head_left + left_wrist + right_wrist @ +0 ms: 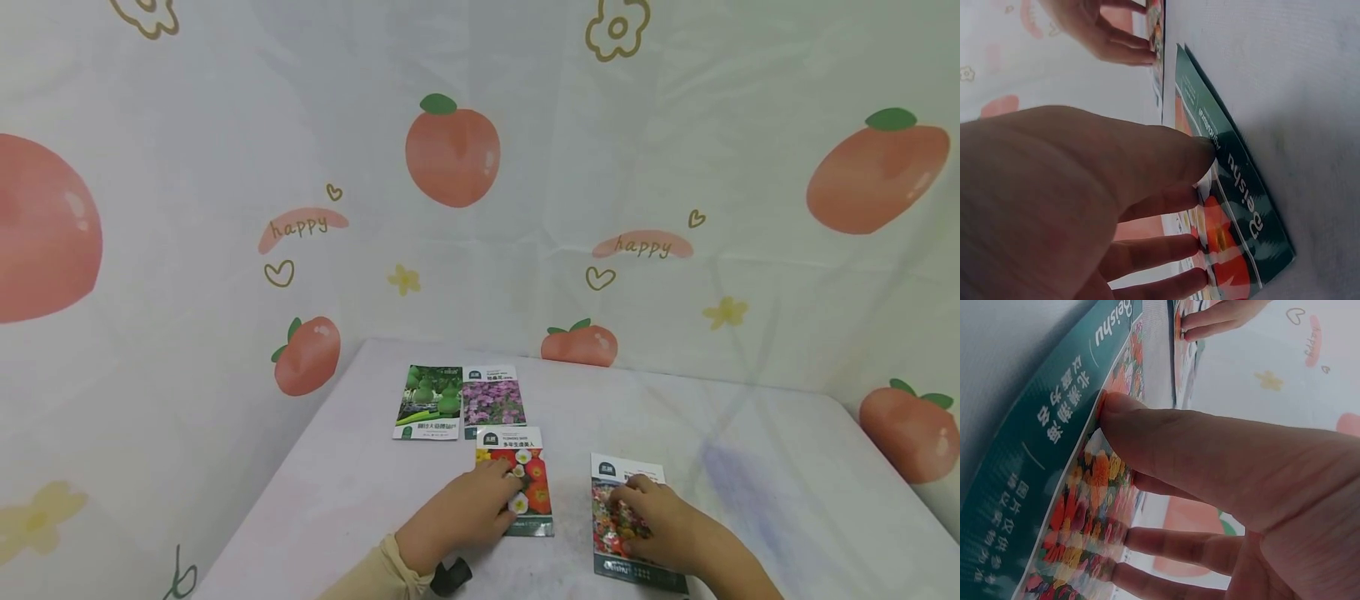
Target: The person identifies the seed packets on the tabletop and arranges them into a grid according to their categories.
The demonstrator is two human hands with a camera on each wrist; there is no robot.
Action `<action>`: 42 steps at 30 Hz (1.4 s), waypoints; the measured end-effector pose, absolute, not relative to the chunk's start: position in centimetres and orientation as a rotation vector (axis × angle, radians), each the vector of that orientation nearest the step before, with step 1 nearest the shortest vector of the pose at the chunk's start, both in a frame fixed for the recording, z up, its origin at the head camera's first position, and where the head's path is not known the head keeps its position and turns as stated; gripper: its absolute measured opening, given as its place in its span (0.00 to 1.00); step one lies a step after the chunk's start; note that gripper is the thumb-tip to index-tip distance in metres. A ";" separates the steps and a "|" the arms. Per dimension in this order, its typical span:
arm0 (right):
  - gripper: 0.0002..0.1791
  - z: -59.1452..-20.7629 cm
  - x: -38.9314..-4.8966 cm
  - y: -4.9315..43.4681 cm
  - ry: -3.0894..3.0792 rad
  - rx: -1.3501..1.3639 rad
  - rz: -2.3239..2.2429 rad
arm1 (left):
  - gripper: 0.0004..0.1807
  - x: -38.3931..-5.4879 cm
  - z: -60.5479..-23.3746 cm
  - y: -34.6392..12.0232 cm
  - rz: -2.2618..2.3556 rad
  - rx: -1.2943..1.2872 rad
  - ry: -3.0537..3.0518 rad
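In the head view my left hand (471,504) rests its fingertips on a seed packet with red, orange and white flowers (537,475). In the left wrist view the thumb (1194,153) lies near the packet's green bottom strip (1241,187), fingers spread across the printed face. To the right, my right hand (663,525) touches a second seed packet printed with many mixed flowers (606,533). In the right wrist view that packet's green strip (1029,444) looks slightly bowed, and thumb and fingertips press on its front. Both hands cover part of the pictures.
Behind the left hand's packet lie a green gourd seed packet (427,404) and a purple flower seed packet (495,404), side by side. A pale cloth covers the table (322,500). A fruit-patterned curtain (517,275) hangs behind and at the sides.
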State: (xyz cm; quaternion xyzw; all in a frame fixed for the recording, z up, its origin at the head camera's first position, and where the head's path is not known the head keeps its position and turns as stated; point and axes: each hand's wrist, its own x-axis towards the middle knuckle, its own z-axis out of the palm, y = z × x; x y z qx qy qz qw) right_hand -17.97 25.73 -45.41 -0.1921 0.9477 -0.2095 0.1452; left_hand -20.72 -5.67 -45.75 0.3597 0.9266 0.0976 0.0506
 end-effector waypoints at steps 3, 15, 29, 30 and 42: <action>0.23 -45.3 -17.9 25.5 2.739 -0.529 -0.595 | 0.17 -20.6 -45.7 -5.6 0.300 1.094 2.808; 0.23 -45.3 -17.7 25.0 2.764 -0.462 -0.566 | 0.18 -20.0 -46.0 -4.8 0.249 1.156 2.792; 0.23 -45.0 -17.6 25.1 2.752 -0.491 -0.591 | 0.17 -19.4 -46.0 -4.4 0.217 1.187 2.795; 0.23 -45.0 -17.5 25.1 2.752 -0.481 -0.591 | 0.16 -19.4 -46.0 -4.4 0.214 1.194 2.797; 0.24 -45.0 -17.5 25.0 2.749 -0.482 -0.578 | 0.15 -19.0 -45.7 -4.3 0.205 1.178 2.764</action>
